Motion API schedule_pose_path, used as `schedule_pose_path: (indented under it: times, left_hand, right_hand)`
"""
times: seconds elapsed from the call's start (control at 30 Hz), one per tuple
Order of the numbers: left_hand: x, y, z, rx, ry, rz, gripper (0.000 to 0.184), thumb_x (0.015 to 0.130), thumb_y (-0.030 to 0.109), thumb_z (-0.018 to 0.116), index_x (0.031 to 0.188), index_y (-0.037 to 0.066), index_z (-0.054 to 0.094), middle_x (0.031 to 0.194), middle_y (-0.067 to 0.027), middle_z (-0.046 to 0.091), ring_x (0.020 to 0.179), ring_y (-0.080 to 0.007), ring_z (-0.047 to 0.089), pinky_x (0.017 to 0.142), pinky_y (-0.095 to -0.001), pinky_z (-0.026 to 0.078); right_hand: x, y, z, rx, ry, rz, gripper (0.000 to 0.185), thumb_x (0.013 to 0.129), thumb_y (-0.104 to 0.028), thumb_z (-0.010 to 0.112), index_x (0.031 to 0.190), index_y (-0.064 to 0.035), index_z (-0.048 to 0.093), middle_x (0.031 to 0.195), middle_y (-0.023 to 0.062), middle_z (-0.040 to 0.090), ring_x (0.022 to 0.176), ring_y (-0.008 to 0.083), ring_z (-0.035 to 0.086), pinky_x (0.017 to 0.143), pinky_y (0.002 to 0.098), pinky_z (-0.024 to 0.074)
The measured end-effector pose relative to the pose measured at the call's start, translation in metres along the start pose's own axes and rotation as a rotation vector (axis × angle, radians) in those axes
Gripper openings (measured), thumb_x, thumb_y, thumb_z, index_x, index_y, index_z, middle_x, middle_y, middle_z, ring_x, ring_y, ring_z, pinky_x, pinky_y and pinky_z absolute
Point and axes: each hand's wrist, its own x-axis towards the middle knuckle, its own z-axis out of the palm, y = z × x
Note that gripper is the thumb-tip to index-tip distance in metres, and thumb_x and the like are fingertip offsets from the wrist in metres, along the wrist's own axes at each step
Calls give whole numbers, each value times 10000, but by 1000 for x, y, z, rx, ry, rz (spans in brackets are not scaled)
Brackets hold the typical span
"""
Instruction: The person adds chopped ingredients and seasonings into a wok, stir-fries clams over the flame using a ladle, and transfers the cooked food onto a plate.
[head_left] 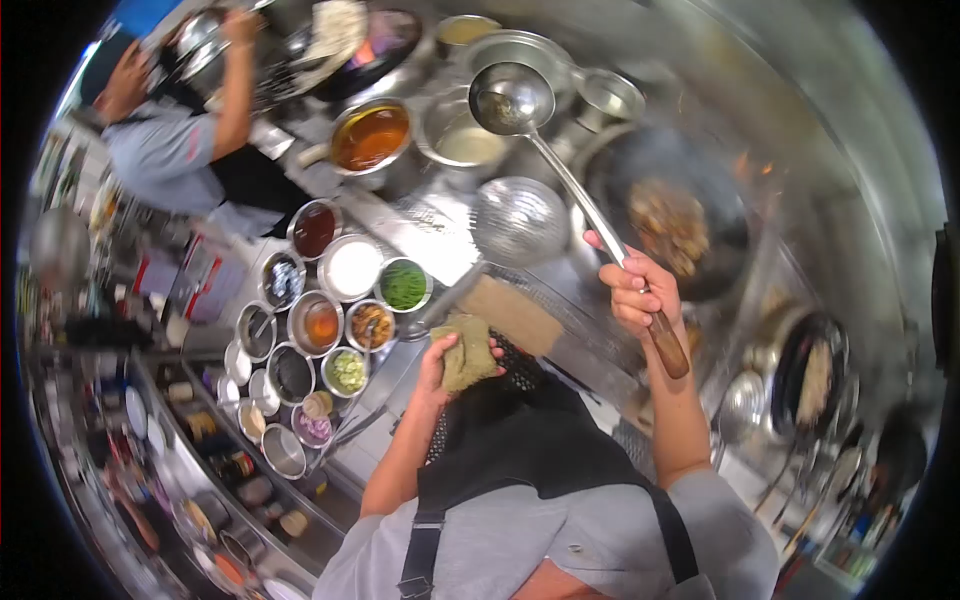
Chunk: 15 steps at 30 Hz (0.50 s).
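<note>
My right hand (640, 292) is closed around the handle of a long metal ladle (572, 185). The ladle's bowl hangs over the pots at the back, with a little of something dark in it. A folded greenish-tan cloth (465, 352) is gripped in my left hand (438, 366), low in front of my apron. To the right of the ladle, a black wok (720, 250) holds browned pieces of food (668, 225) under smoke or steam. A perforated metal strainer (520, 222) lies left of the ladle's handle.
Bowls of chopped greens (404, 285), white contents (352, 268) and other ingredients crowd the left counter. A pot of orange-brown liquid (370, 138) stands farther back. At the upper left, a co-worker (180, 160) handles a metal pan. Small flames (742, 163) show beside the wok.
</note>
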Motion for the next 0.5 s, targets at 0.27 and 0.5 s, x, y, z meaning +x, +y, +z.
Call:
schedule_pose_path:
  times: [0.27, 0.5]
  left_hand:
    - [72, -93, 55, 168, 65, -274, 611, 931, 421, 625, 1381, 20, 524, 1261, -233, 625, 1151, -404, 634, 989, -710, 477]
    - [198, -135, 152, 338, -30, -401, 594, 943, 429, 619, 1363, 28, 494, 1278, -243, 581, 1206, -451, 585, 999, -751, 438]
  right_hand:
    - [-161, -81, -55, -803, 586, -236, 533, 954, -65, 557, 1469, -42, 422, 706, -17, 475, 404, 31, 393, 366, 225, 338]
    - [-244, -31, -132, -1916, 1173, -668, 574, 911, -134, 621, 1443, 34, 486, 984, 217, 688, 780, 315, 677, 776, 385, 529]
